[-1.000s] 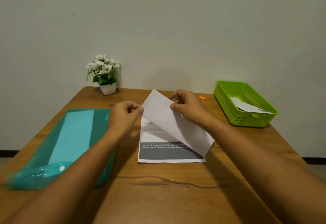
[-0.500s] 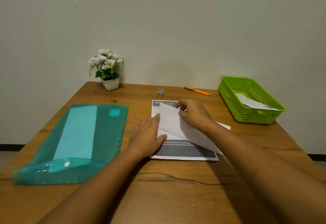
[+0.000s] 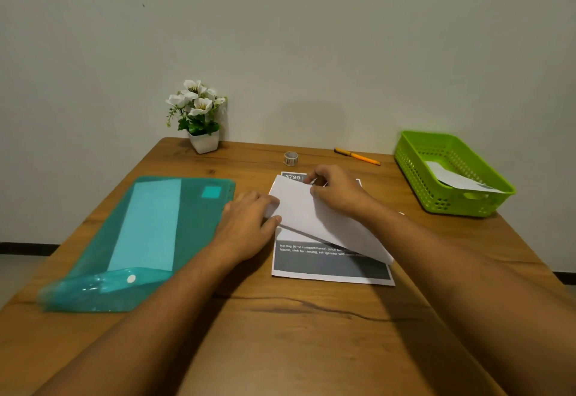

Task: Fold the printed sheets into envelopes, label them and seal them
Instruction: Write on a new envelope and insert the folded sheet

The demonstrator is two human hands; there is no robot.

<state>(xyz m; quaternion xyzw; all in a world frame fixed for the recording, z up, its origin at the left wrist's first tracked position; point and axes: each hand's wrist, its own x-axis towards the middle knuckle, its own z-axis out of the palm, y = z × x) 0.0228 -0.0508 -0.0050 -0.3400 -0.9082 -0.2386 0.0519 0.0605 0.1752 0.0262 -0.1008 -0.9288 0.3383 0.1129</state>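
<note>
A printed sheet (image 3: 330, 263) lies on the wooden table (image 3: 299, 327), its right corner folded diagonally across to the left so the white back faces up. My right hand (image 3: 338, 194) pinches the folded corner near the sheet's top edge. My left hand (image 3: 249, 224) lies flat on the sheet's left side with the thumb pressing the fold. A small roll of tape (image 3: 290, 158) and an orange pen (image 3: 357, 156) lie behind the sheet.
A teal plastic document folder (image 3: 149, 240) lies at the left. A green basket (image 3: 448, 174) with a folded paper inside stands at the right. A white pot of flowers (image 3: 199, 117) sits at the back by the wall.
The folded corner came down from mid-air onto the sheet. My left hand went from pinching the corner to lying flat on the paper. The view shifted down and left slightly.
</note>
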